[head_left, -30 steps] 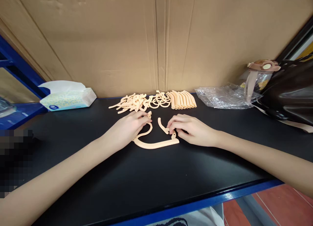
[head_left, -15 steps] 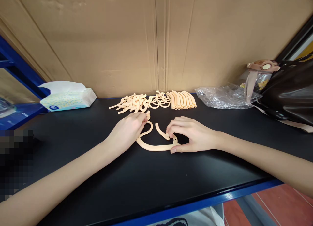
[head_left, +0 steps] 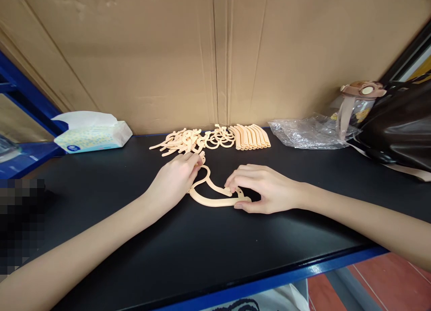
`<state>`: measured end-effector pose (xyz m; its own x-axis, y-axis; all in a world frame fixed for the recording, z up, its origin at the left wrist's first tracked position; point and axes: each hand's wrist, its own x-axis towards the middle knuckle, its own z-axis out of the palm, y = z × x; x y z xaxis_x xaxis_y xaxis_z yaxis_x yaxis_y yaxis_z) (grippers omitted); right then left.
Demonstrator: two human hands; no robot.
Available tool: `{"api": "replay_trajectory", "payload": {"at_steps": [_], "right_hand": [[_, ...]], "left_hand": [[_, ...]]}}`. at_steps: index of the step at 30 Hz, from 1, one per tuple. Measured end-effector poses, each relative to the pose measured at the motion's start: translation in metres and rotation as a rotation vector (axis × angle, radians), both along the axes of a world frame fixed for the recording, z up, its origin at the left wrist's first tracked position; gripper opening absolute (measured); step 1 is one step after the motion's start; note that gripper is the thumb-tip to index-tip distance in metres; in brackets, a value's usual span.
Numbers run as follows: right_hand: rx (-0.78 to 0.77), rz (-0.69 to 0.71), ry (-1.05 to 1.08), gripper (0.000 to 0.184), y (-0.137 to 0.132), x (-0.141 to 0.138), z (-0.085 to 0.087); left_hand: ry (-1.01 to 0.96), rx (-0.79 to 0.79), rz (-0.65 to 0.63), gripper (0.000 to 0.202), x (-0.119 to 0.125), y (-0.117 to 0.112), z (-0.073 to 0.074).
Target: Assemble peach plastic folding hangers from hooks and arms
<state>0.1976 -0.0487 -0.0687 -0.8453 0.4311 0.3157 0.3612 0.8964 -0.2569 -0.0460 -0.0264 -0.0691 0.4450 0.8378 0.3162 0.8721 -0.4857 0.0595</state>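
A peach plastic hanger frame (head_left: 213,200) lies flat on the black tabletop (head_left: 215,248), its curved bottom bar toward me. My left hand (head_left: 174,180) pinches the left arm and hook end of that frame. My right hand (head_left: 266,189) grips the right end, fingers over the small curved arm piece (head_left: 218,188), thumb under the bar. The two upper arms now meet near the middle. Behind my hands, against the cardboard, lie a loose pile of hook pieces (head_left: 180,142), several rings (head_left: 220,138) and a neat row of curved bars (head_left: 252,137).
A tissue pack (head_left: 90,133) sits at the back left beside a blue shelf frame (head_left: 23,95). Crumpled clear plastic (head_left: 308,133), a lidded drink bottle (head_left: 357,107) and a dark bag (head_left: 400,127) crowd the back right. The blue table edge (head_left: 303,273) runs near me.
My right hand has pushed the small curved arm piece leftward until it touches the left arm, closing the gap. My left hand shifted slightly up and back on the hook end.
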Motion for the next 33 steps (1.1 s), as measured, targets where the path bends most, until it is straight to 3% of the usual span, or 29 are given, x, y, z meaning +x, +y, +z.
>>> {"api": "replay_trajectory", "payload": {"at_steps": [6,16,25,33], "right_hand": [[0.023,-0.001,-0.014,0.004,0.0005,0.001,0.0013],[0.044,0.005,-0.013,0.012,-0.0003,0.0012,0.0011],[-0.013,0.024,0.018,0.017,-0.0017,0.0006,0.0025],[-0.016,0.025,-0.01,0.017,-0.0011,0.0006,0.0024]], "left_hand": [[-0.031,-0.024,-0.027,0.013,0.0003,0.0,0.0005],[-0.114,-0.025,-0.165,0.019,0.0014,-0.0006,-0.0001],[-0.075,-0.083,-0.3,0.02,0.004,-0.0044,0.003],[-0.265,-0.134,-0.266,0.013,0.0015,-0.0001,-0.005]]}}
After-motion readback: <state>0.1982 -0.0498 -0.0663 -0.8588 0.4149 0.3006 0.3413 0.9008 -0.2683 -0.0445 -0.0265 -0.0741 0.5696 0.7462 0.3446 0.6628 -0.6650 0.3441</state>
